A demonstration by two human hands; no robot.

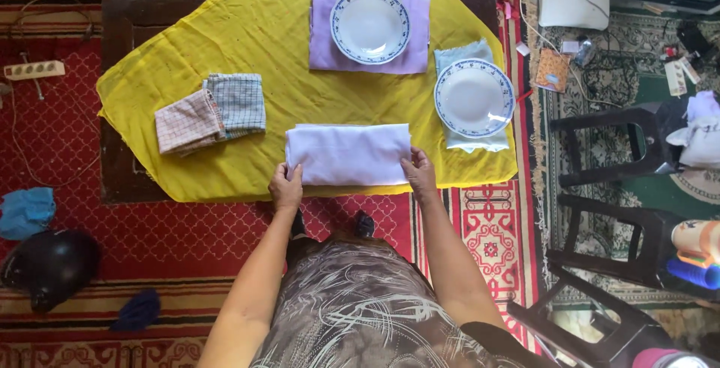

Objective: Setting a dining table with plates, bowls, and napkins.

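Low table on a red patterned carpet, covered by a yellow cloth (270, 45); both hands at its near edge.

A folded white cloth (349, 154) lies at the near edge, centre; the left hand (286, 188) pinches its near left corner; the right hand (420, 177) pinches its right end, fingers curled over the fold. Two folded checked cloths (212, 117) lie towards the left edge; one blue-rimmed plate (370, 24) sits on a lilac cloth (326, 53) at the far edge; a second plate (474, 98) sits on a pale blue cloth (459, 54) at the right edge.

Two blue-rimmed plates (370, 24) (474, 98) sit on cloths on the yellow tablecloth (247, 45), checked cloths (211, 111) lie folded nearby, and a black helmet (51, 267) rests on the red carpet (150, 240).
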